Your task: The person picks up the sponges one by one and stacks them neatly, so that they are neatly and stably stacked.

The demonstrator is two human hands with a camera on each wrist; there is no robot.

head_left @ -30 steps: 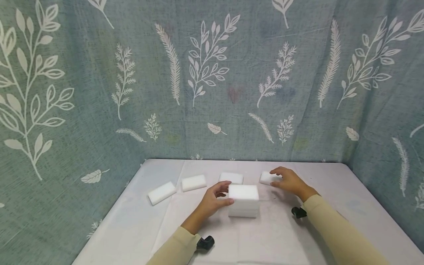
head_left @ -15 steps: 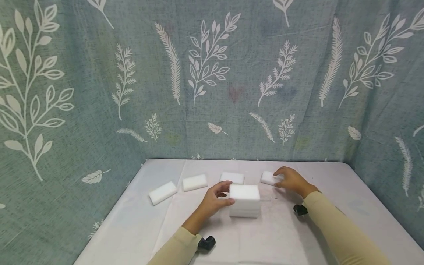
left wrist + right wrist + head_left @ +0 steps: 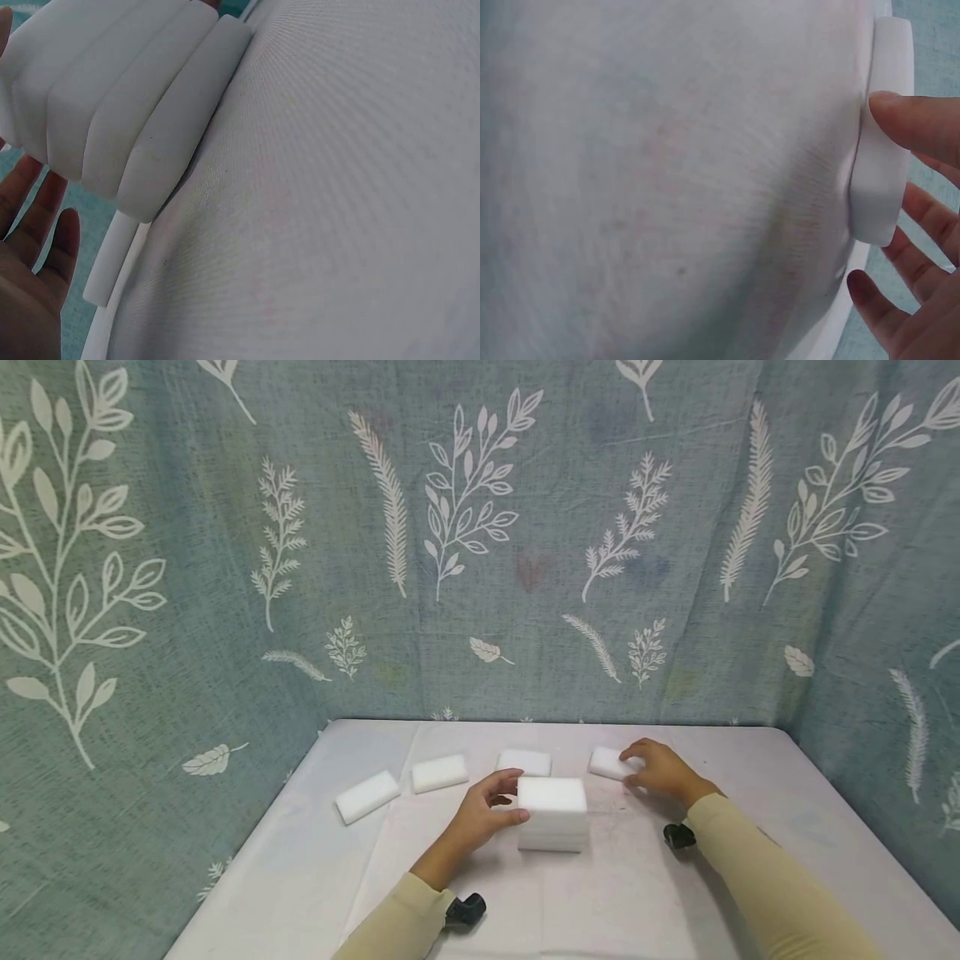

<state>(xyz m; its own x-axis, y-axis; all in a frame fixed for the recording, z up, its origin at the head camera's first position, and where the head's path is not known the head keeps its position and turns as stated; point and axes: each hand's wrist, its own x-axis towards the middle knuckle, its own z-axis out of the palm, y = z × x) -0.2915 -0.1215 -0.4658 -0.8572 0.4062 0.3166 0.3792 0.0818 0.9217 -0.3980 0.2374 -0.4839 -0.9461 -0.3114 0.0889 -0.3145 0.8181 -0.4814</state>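
In the head view a stack of white sponges [image 3: 553, 814] stands near the middle of the table. My left hand [image 3: 483, 814] steadies its left side, thumb at the front corner and curled fingers toward the back. The left wrist view shows several layers of the sponge stack [image 3: 112, 90] with fingers [image 3: 66, 236] beside its end. Farther back and to the right, my right hand [image 3: 663, 772] pinches a flat white sponge [image 3: 606, 763]. Seen from the right wrist, the thumb [image 3: 900, 116] presses this sponge [image 3: 881, 202] on one face while other fingers lie behind it.
One white sponge [image 3: 523, 762] lies just behind the stack. Two more, a middle sponge [image 3: 438, 774] and an angled sponge [image 3: 367, 797], lie to the left on the white-covered table [image 3: 285, 877]. A leaf-patterned curtain [image 3: 480, 527] encloses the back and sides.
The right hand has closed in on the sponge at the back right, its fingers now on the sponge's right end. The left hand and the stack have stayed in place.
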